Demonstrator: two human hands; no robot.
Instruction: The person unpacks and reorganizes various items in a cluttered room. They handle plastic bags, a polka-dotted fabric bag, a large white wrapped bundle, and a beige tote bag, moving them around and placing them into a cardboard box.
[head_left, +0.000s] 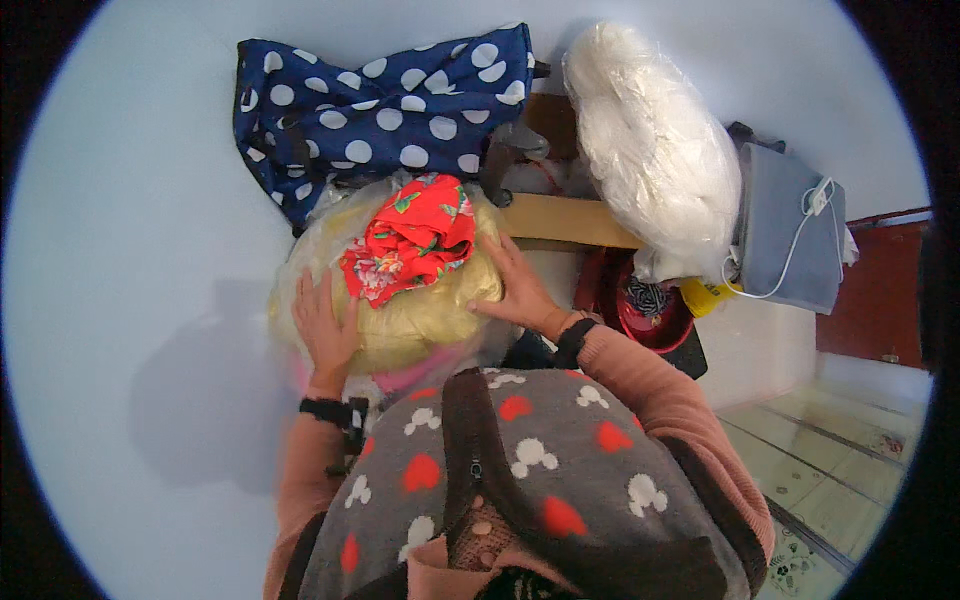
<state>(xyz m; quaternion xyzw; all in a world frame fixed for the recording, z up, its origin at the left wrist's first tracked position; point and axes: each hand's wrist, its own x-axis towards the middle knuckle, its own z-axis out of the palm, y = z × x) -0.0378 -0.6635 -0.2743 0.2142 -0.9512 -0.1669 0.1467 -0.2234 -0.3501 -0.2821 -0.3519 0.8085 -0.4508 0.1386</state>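
A large, soft yellow bundle wrapped in clear plastic (420, 326) lies in front of my body. My left hand (326, 322) rests flat on its left side with the fingers spread. On its right side lies my right hand (517, 289), thumb and fingers apart. Between the hands, on top of the bundle, sits a crumpled red cloth with a floral print (416, 240); neither hand grips it. Something pink (420, 367) shows under the near edge of the bundle.
Behind the bundle is a navy bag with white polka dots (390, 112). To the right are a cardboard box (570, 219), a plastic-wrapped white bundle (652, 142), a red basin (660, 334) and a grey box-shaped object (787, 225) with a white cable on it. A pale wall stands at the left.
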